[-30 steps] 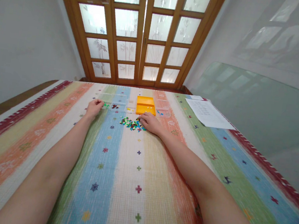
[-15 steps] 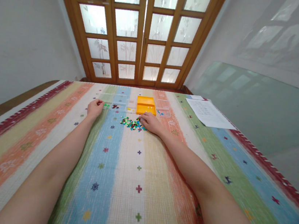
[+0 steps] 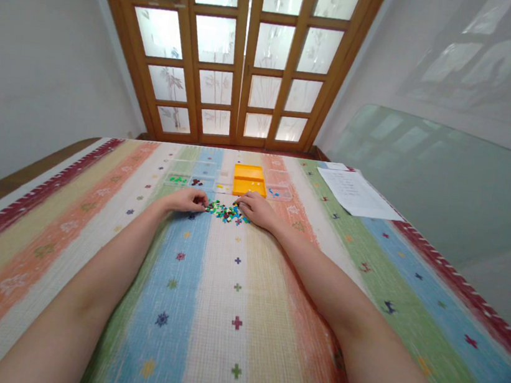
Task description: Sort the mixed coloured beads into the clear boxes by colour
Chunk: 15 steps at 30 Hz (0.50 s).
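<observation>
A pile of tiny coloured pieces [image 3: 227,212], green, blue, yellow, white and dark red, lies on the striped cloth between my two hands. My left hand [image 3: 185,200] reaches the pile's left edge with thumb and fingers curled together in a pinch. Whatever is between its fingertips is too small to make out. Over the pile's right side rests my right hand [image 3: 257,209], fingers bent and drawn together at the pieces, with the tips partly hidden. Just beyond the hands, a clear box [image 3: 209,183] holds green pieces [image 3: 178,179] and dark red pieces [image 3: 197,182] in separate compartments.
An orange box [image 3: 249,189] with its lid raised stands behind the pile, a few light pieces inside. To its right, a clear tray [image 3: 286,194] holds blue pieces. Printed paper sheets [image 3: 354,193] lie at the table's far right. Wood-framed glass doors [image 3: 242,77] close off the back.
My left hand has moved right and toward me, from the green pieces' compartment to the pile's left edge. My right hand has stayed at the pile.
</observation>
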Each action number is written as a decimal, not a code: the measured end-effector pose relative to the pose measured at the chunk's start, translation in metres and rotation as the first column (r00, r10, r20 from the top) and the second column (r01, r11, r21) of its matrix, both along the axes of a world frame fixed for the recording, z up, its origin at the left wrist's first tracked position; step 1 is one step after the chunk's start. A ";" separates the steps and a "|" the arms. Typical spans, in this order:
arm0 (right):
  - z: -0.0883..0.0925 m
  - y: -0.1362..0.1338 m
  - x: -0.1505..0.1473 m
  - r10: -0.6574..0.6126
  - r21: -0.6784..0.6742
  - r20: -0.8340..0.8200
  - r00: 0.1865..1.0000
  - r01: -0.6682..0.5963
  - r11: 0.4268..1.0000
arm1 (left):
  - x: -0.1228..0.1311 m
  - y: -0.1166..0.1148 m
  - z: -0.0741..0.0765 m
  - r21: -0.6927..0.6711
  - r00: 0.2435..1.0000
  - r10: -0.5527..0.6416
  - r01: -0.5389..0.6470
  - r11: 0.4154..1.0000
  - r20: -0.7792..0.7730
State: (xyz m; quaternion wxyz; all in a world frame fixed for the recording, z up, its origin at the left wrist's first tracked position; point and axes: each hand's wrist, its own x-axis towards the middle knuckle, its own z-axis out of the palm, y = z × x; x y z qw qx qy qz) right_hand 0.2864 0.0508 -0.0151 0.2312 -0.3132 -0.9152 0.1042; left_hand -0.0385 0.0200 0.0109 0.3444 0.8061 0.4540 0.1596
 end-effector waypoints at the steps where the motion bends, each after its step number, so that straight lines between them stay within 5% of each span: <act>1: 0.000 0.000 0.000 0.003 0.004 -0.002 1.000 -0.003 1.000 | 0.001 0.000 0.000 0.004 1.000 0.000 0.000 1.000 -0.010; 15: -0.005 0.003 0.001 0.014 0.051 -0.015 1.000 -0.014 0.999 | 0.025 -0.002 -0.007 0.169 0.979 0.131 -0.158 0.973 0.158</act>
